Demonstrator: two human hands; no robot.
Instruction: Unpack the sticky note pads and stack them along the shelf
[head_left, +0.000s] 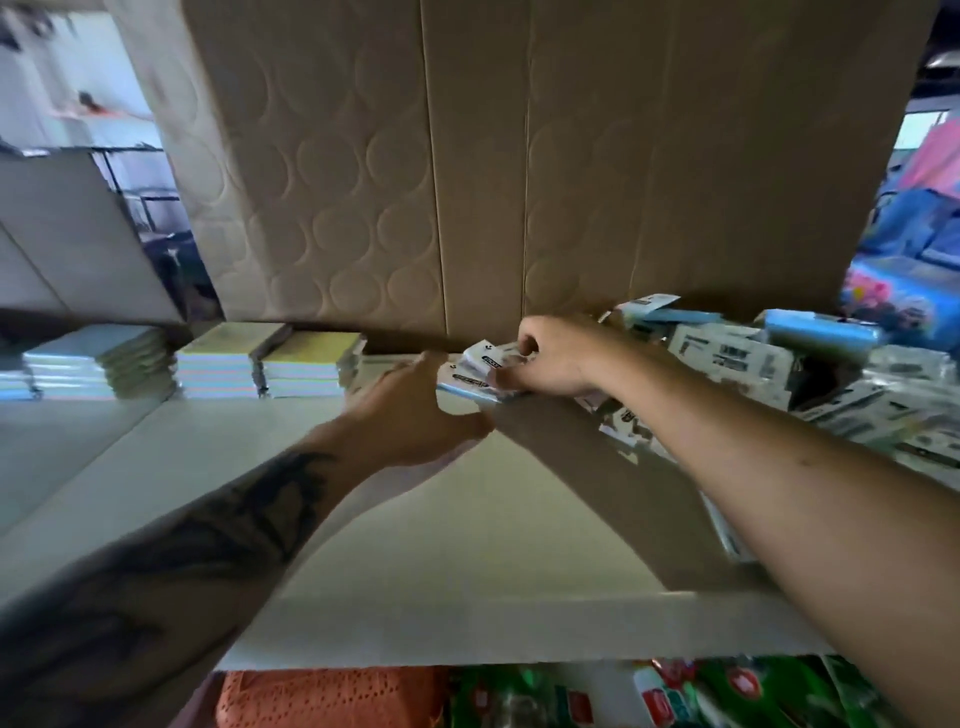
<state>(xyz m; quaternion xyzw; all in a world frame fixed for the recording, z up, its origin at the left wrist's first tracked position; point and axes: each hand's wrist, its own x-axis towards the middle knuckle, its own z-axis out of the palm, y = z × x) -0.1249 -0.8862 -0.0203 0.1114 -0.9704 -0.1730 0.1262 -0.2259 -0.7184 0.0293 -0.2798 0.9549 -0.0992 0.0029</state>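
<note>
A wrapped packet of sticky note pads (480, 371), white label over pale blue, sits at the back of the white shelf (415, 519). My right hand (553, 358) pinches the packet's top wrapper with curled fingers. My left hand (410, 410) reaches in from the left, thumb and fingers spread around the packet's left end, touching it. Two stacks of unpacked pads (267, 358) with yellow tops stand along the back to the left. A further pale blue-green stack (98, 361) stands beyond them.
An open cardboard box (597, 457) at the right holds several wrapped packets (727, 358). A tall cardboard sheet (467, 156) backs the shelf. Green and orange goods (519, 696) lie on the level below the shelf's front edge.
</note>
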